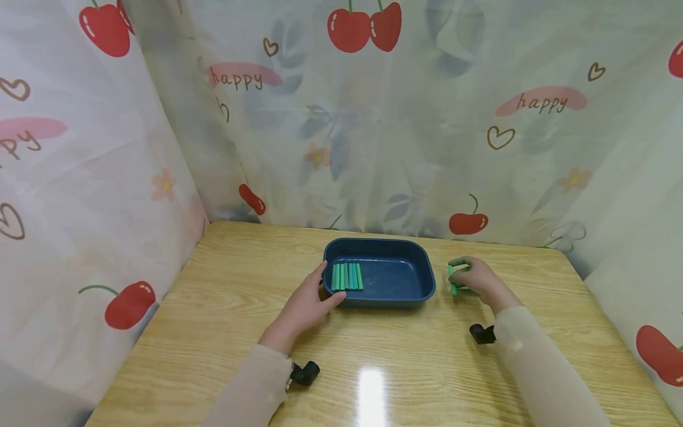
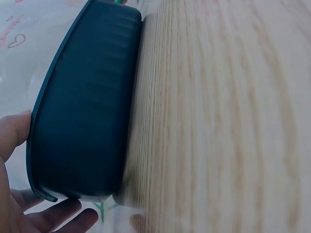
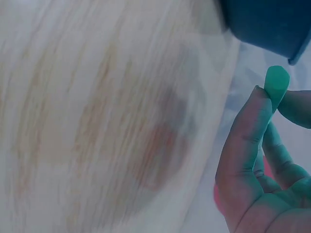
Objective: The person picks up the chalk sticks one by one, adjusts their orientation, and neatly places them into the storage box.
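A dark blue rectangular tray (image 1: 397,280) stands on the table. My left hand (image 1: 303,305) grips its near left corner, the thumb on the front rim and the fingers at the left end. The left wrist view shows the outer wall of the tray (image 2: 87,107) with fingertips around its edge. Several green and teal sticks (image 1: 347,277) lie side by side in the left part of the tray. Right of the tray, my right hand (image 1: 476,280) pinches one green stick (image 3: 276,83) between thumb and fingers, apart from the tray. Its lower end (image 1: 454,290) shows below the fingers.
The light wooden table (image 1: 224,356) meets a cloth backdrop (image 1: 373,154) printed with cherries and hearts at the back and sides. A black wrist device (image 1: 305,373) sits at the left cuff and another black device (image 1: 482,334) at the right cuff.
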Tool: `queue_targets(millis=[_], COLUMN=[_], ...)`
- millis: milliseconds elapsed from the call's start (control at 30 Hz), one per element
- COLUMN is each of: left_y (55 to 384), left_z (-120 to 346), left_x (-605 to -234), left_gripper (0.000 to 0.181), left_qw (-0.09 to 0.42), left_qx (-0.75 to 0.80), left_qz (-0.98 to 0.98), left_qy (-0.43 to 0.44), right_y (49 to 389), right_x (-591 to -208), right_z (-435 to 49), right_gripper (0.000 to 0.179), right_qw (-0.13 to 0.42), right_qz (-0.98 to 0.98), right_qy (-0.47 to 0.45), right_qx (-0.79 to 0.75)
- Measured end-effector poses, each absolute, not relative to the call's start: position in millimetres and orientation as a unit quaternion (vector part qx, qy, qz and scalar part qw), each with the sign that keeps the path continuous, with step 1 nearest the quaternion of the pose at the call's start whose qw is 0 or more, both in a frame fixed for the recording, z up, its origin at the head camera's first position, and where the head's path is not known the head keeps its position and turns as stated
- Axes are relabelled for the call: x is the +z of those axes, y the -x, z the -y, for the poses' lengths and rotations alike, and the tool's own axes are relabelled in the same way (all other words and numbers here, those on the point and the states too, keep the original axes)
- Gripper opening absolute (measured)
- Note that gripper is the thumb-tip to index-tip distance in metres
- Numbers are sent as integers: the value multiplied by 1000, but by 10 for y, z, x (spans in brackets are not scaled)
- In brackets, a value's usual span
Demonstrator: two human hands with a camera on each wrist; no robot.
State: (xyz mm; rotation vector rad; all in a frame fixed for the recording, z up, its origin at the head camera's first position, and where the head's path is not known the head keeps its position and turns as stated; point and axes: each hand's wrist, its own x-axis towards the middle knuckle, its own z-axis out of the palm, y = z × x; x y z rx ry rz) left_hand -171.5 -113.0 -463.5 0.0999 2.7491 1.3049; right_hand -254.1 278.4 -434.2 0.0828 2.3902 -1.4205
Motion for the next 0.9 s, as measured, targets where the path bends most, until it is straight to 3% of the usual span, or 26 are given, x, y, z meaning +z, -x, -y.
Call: queue_targets(millis=[900], left_y=[1731], left_z=[1133], left_x=[-4624], left_gripper=[92], left_qw=[46], left_qx=[436], left_qz=[-898], left_qy=[-33], right_y=[2277], right_x=[-4049], right_z=[-2592], right_gripper=[59], right_qw=[159], right_qz=[-807], right_qy=[-5], right_qx=[-569])
